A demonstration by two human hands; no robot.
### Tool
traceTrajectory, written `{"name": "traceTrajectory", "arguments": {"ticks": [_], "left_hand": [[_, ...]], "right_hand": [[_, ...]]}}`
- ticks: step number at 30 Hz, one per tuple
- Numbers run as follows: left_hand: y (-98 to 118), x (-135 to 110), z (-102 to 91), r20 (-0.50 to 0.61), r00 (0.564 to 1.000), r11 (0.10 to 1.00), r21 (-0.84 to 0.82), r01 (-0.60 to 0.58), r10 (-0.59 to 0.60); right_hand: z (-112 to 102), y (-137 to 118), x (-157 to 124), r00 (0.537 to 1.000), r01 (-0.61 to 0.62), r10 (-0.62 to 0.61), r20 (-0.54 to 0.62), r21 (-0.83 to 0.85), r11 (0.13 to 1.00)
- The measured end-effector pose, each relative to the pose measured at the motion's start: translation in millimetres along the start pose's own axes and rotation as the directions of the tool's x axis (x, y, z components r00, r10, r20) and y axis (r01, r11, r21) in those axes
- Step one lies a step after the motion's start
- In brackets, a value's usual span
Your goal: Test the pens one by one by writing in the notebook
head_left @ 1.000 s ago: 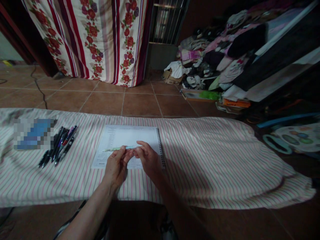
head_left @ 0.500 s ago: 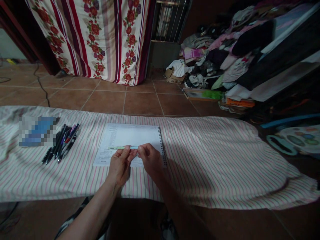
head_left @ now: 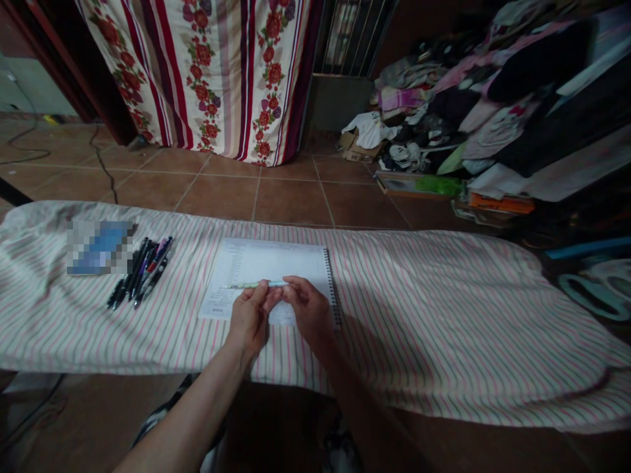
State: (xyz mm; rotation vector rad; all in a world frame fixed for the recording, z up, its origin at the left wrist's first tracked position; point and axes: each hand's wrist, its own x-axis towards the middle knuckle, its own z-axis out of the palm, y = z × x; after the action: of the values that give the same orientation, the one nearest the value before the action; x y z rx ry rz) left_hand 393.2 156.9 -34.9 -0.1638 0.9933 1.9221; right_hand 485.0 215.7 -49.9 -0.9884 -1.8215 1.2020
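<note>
Above a spiral notebook (head_left: 276, 259), I hold a slim pen (head_left: 241, 286) in pale green and light blue, lying nearly level. My left hand (head_left: 250, 314) pinches the pen near its middle between thumb and fingers. At the pen's right end, the fingertips of my right hand (head_left: 311, 307) close on it, close beside the left fingers. Part of the pen is hidden by the fingers. The notebook lies with a pale printed page up and its wire binding on the right. A bunch of pens (head_left: 142, 268), mostly dark, lies to the left.
A striped cloth (head_left: 424, 315) covers the long surface under the notebook. A blurred-out blue item (head_left: 101, 246) lies at far left. Beyond the tiled floor (head_left: 286, 197) hang a floral curtain (head_left: 231, 79) and, to the right, a heap of clothes (head_left: 444, 112).
The view has swung slightly, so everything sits further right. Both hands still hold the pen over the notebook; the right fingers look a little more stretched along its end.
</note>
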Motion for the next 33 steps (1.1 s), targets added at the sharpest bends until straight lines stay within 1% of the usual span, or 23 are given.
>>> {"name": "traceTrajectory", "arguments": {"ticks": [4,9,13,17,20,21,23,25,27,28,30,33], "left_hand": [[1.3,-2.6,-0.1,-0.001,1.0,1.0,0.014,-0.002,0.002],[1.4,-3.8,-2.1,0.022,1.0,0.999,0.042,-0.006,0.006],[-0.1,-3.9,-3.3,0.055,0.998,0.998,0.052,-0.038,0.036],[-1.0,-6.3,-2.6,0.072,0.996,0.992,0.105,-0.063,0.055],[-0.2,-7.2,-1.9,0.078,0.995,0.987,0.145,-0.072,0.061],[0.3,-6.9,-1.7,0.081,0.995,0.986,0.148,-0.072,0.06],[2.1,-5.8,-1.4,0.078,0.995,0.989,0.13,-0.067,0.057],[4.4,-4.1,-1.3,0.054,0.998,0.994,0.099,-0.048,0.043],[6.9,-2.8,-1.3,0.019,1.0,0.997,0.074,-0.022,0.021],[7.9,-2.4,-1.4,0.005,1.0,0.998,0.067,-0.007,0.007],[9.2,-2.5,-1.5,-0.008,1.0,0.998,0.063,0.02,-0.02],[9.0,-4.1,-1.4,-0.013,0.999,0.997,0.062,0.043,-0.042]], "right_hand": [[0.8,-0.3,-0.5,0.999,-0.03,0.03,-0.037,0.011,0.999],[-1.4,-3.1,-0.5,0.998,-0.057,0.057,-0.01,0.001,0.998],[-0.9,-6.2,-2.9,0.999,-0.052,0.05,-0.022,-0.144,0.988],[0.4,-8.9,-4.1,0.997,-0.069,0.056,-0.049,-0.326,0.943],[-1.1,-10.3,-3.0,0.998,-0.061,0.052,-0.034,-0.369,0.928],[-1.8,-10.4,-2.7,0.999,-0.049,0.044,-0.023,-0.352,0.935],[-2.7,-9.4,-2.4,1.0,-0.02,0.021,-0.002,-0.268,0.963],[-2.3,-6.8,-2.8,1.0,0.019,-0.017,0.011,-0.124,0.992],[-1.0,-3.3,-3.5,0.998,0.05,-0.05,0.024,0.007,0.999],[-0.3,-1.8,-3.8,0.998,0.055,-0.057,0.029,0.048,0.997],[0.3,-0.2,-3.9,0.998,0.054,-0.056,0.019,0.063,0.997],[-1.1,-1.4,-2.9,0.998,0.055,-0.055,-0.035,0.004,0.998]]}}
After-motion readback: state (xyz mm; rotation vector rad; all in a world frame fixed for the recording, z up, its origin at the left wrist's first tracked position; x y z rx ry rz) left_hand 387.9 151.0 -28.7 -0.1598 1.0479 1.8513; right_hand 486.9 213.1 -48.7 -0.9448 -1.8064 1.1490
